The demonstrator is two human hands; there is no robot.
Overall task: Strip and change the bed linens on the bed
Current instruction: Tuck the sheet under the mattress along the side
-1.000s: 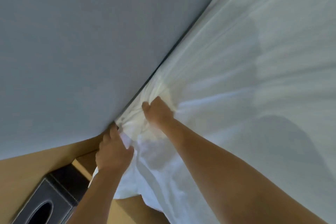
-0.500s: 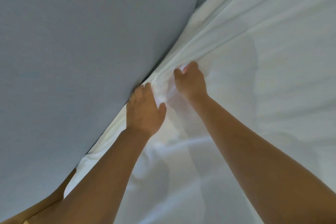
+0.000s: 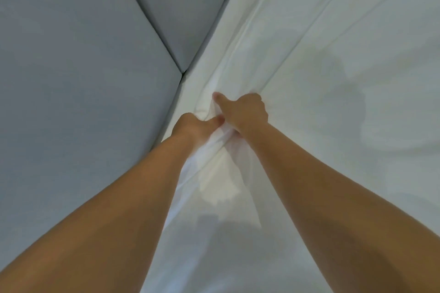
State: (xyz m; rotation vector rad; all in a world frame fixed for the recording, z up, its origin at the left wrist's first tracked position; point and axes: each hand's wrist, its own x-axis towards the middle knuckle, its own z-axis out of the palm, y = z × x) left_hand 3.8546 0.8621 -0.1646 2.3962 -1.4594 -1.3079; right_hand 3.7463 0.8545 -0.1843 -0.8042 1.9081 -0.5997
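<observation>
A white sheet point(image 3: 345, 66) covers the bed and runs up to the grey padded headboard point(image 3: 71, 66). My left hand point(image 3: 192, 126) grips a bunched fold of the sheet right at the gap beside the headboard, its fingers buried in the cloth. Just to its right, my right hand point(image 3: 242, 112) holds the same bunch, thumb stretched out over the fabric and fingers curled into it. Creases fan out from the two hands toward the upper right. Below the hands the sheet hangs in loose folds between my forearms.
The headboard is made of grey panels with a dark seam point(image 3: 152, 26) running diagonally to the mattress edge. The sheet lies mostly flat to the right, with shadows on it.
Both hands have travelled along the headboard edge away from the bed corner, gripping the sheet anew. The wooden nightstand and tissue box have left the view, and the panel seam has come into view.
</observation>
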